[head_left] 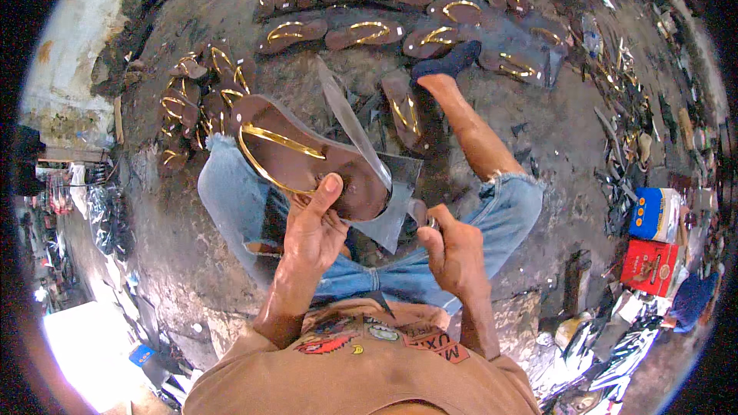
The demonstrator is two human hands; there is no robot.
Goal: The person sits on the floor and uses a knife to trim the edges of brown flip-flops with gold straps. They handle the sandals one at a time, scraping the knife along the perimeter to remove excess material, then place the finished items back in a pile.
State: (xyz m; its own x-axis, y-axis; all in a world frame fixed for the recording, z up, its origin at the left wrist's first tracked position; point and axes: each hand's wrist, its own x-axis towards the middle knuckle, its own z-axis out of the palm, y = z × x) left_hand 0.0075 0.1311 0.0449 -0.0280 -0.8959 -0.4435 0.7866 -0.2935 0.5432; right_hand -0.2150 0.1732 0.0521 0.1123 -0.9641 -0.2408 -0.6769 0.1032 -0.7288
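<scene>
My left hand [315, 234] grips a brown flip-flop [286, 123] with a gold strap, thumb pressed on the footbed near one end. Grey sheet material [396, 219] sticks out around that end of the sole. From there a long, partly cut grey strip [347, 119] curls up and away. Closed around a short knife [417, 211], my right hand [455, 257] is just right of the sheet. The blade is close to the sheet's edge; whether it touches is unclear, and the handle is mostly hidden in my fist.
Rows of gold-strapped flip-flops [365, 34] lie on the dark floor ahead, with a pile of flip-flops [181, 104] at left. A single flip-flop [403, 111] lies near my outstretched leg [477, 127]. On the right are scraps, a blue-and-white box [653, 215] and a red box [649, 267].
</scene>
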